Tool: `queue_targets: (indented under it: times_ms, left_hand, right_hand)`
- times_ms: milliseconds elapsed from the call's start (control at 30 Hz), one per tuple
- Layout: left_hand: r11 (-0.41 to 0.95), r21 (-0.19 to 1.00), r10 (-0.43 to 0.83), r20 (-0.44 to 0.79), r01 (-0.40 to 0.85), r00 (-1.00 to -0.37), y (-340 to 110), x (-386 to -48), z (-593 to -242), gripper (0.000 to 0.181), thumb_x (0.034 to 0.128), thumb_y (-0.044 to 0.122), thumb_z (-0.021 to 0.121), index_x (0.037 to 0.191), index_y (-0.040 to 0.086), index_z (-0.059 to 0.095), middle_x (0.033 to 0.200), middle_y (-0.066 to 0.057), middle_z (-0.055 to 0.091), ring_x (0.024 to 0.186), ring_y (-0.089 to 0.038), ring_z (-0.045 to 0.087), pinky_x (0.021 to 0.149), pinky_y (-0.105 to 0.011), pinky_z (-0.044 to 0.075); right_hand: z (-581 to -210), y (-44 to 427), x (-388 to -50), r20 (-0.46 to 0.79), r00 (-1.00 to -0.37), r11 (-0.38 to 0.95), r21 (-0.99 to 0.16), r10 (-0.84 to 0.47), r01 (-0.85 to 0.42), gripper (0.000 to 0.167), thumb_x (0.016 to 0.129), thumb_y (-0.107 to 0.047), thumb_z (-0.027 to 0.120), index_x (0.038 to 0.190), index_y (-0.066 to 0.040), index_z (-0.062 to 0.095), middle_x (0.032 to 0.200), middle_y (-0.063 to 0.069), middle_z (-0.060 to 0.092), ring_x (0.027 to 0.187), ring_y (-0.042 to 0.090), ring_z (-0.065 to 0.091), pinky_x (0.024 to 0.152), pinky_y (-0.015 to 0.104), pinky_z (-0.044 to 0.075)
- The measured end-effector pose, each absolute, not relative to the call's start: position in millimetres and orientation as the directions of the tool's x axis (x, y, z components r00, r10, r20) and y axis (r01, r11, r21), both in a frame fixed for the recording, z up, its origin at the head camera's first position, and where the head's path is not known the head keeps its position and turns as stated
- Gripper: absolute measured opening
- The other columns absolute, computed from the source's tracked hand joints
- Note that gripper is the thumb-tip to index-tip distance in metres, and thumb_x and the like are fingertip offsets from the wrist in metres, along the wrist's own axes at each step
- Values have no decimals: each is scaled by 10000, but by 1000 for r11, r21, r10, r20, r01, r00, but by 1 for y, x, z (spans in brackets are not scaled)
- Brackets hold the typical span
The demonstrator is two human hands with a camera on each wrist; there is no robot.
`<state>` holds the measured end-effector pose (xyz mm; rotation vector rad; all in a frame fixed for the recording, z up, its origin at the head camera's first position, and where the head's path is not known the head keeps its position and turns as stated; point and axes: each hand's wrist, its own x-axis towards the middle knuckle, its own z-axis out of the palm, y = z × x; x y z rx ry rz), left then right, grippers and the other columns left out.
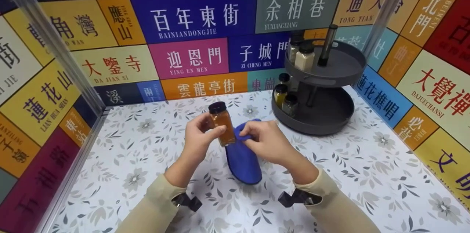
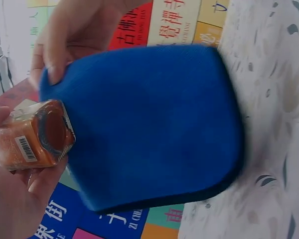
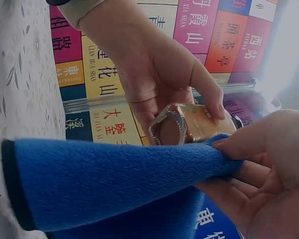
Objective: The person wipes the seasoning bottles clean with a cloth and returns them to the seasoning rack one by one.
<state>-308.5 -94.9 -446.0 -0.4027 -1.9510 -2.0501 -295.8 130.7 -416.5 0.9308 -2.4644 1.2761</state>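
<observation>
An orange-brown jar with a black lid [image 1: 222,124] is gripped by the left hand [image 1: 199,135], its thumb across the jar's side and the lid uppermost. Just right of it the right hand [image 1: 270,141] pinches a blue cloth [image 1: 244,163] near its top, and the cloth hangs down. In the left wrist view the cloth [image 2: 149,124] spreads beside the jar's base [image 2: 52,127], where a barcode label shows. The right wrist view has the right hand's [image 3: 269,174] thumb and fingers on the cloth [image 3: 104,174], close against the jar [image 3: 199,122].
A dark two-tier round rack [image 1: 314,124] stands at the back right on the flower-patterned table [image 1: 136,181]. Its upper tier holds a jar of pale contents [image 1: 304,57] and another jar; several small jars stand on the lower tier. Colourful sign-covered walls [image 1: 194,16] enclose the table.
</observation>
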Motion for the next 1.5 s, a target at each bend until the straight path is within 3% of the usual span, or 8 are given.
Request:
queue_targets:
  times_ms: [67,267,400,533,733,1100,1367,1500]
  left_hand:
    - [-53,920,-2,390,389,-921,-96,-308,-444,348,818,71,837,1138,-31,743,922,-10,730,862,-169,706,798,-274,586]
    - [-15,919,157,390,393,-907,-92,-309,-449,329,824,76,839,1131,-5,754,897,2,732,833,-170,674,805,-299,562]
    - [11,922,245,373,387,-895,-89,-310,-456,349,823,85,847,1157,28,763,886,9,721,836,-162,661,825,-322,567]
    - [6,922,241,374,386,-896,-88,-310,-459,385,822,96,852,1193,46,766,901,-11,730,845,-169,666,831,-324,577]
    - [-2,924,188,376,382,-907,-93,-306,-455,358,832,99,852,1173,39,763,888,-17,724,821,-167,655,753,-273,558]
    - [1,923,73,384,385,-920,-99,-306,-441,353,841,82,855,1177,18,769,933,-33,760,884,-194,707,844,-322,582]
    - [35,932,37,359,361,-932,-94,-308,-445,271,824,86,871,1068,23,771,884,-29,722,876,-199,695,798,-280,567]
    - [56,936,81,342,347,-936,-92,-308,-448,256,819,103,873,1044,42,767,867,-34,698,855,-203,675,776,-289,566]
  right_hand:
    - [-416,131,-297,418,-798,421,-689,-434,-590,134,884,30,717,935,-83,768,950,76,812,605,36,560,608,208,514]
    - [-418,130,-300,415,-865,367,-786,-282,-497,119,902,34,706,954,-57,764,906,87,813,650,67,616,634,203,529]
    - [-420,130,-303,490,-855,257,-815,-170,-519,120,908,75,708,975,-16,750,990,117,824,847,114,755,741,220,610]
    - [-423,128,-304,522,-839,178,-821,-150,-543,118,929,79,699,1007,0,739,1092,133,816,1009,173,787,807,249,636]
    - [-429,126,-308,461,-858,210,-837,-227,-505,124,930,81,679,1001,-12,721,1068,130,817,907,125,750,754,229,607]
    - [-429,123,-304,325,-872,363,-813,-366,-455,75,927,-22,704,958,-76,745,1036,84,799,846,122,742,766,319,635]
    - [-420,123,-292,432,-851,389,-760,-298,-522,87,933,-12,726,973,-81,761,934,44,806,636,89,581,615,222,508]
    - [-419,124,-290,546,-803,368,-714,-239,-595,117,929,19,716,988,-74,755,1005,52,827,754,83,716,651,218,565]
